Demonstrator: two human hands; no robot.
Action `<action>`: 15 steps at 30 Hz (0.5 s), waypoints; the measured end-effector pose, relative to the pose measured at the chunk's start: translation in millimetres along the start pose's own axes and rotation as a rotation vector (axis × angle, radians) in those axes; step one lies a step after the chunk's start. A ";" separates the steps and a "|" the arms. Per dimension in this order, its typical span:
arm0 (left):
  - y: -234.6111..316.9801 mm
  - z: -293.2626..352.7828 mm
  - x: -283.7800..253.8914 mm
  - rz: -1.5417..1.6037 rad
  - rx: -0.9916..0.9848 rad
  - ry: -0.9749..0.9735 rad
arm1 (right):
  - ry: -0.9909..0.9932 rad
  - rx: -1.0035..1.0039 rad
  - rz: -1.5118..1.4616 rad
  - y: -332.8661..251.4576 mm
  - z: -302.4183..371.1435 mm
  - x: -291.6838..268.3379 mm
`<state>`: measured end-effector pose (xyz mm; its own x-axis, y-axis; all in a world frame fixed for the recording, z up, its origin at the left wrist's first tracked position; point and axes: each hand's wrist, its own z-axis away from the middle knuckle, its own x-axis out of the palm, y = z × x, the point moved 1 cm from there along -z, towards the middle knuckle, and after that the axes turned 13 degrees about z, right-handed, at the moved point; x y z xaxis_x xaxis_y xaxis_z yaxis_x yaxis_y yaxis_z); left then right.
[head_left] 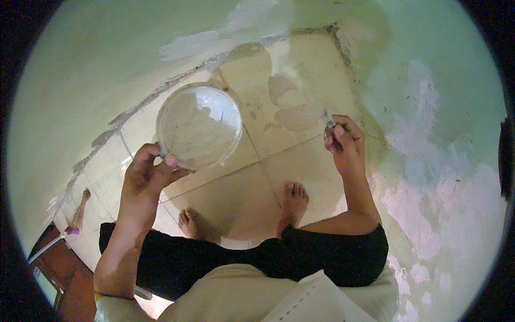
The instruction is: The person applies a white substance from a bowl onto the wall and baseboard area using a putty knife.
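Note:
My left hand [147, 172] is closed on the near left rim of a round whitish bowl [198, 134], thumb on the edge, held above the tiled floor. A bright reflection lies across the bowl's inside, so I cannot tell what is in it. To the right, my right hand [346, 142] pinches a small greyish tool [329, 119] between thumb and fingers. Only a short end of it sticks out, and its exact kind is too unclear to tell. The bowl and this tool are well apart.
Green walls with pale filler patches [421, 214] meet in a far corner. Cream floor tiles [241, 188] carry damp-looking marks [289, 102]. My bare feet [294, 201] stand below my dark shorts. A broom [75, 220] with a purple collar lies at the left, near a brown panel [70, 273].

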<state>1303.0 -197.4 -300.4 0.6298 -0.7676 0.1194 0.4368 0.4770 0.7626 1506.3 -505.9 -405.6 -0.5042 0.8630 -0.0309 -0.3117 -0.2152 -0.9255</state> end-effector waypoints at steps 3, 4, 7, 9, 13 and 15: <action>-1.8 0.6 -0.4 -0.030 0.004 0.009 | 0.156 0.009 0.041 21.9 -18.1 -15.4; -2.8 -0.9 -0.9 -0.036 -0.001 0.013 | 0.193 0.011 0.065 28.1 -27.1 -21.7; 3.3 3.0 11.5 -0.062 0.020 0.003 | 0.313 0.029 0.041 53.5 -55.7 -50.8; -0.5 -1.2 10.0 -0.044 0.022 -0.009 | 0.349 0.088 0.008 75.5 -82.1 -70.0; -0.9 -2.0 3.8 0.021 0.010 -0.007 | 0.366 0.141 -0.061 85.0 -126.1 -76.4; -0.9 -4.9 4.7 0.045 0.006 -0.008 | 0.399 0.172 -0.011 80.4 -141.5 -78.3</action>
<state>1308.7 -199.4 -303.6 0.6436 -0.7486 0.1592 0.4037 0.5087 0.7604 1634.6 -526.1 -531.0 -0.1595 0.9675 -0.1964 -0.4622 -0.2490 -0.8511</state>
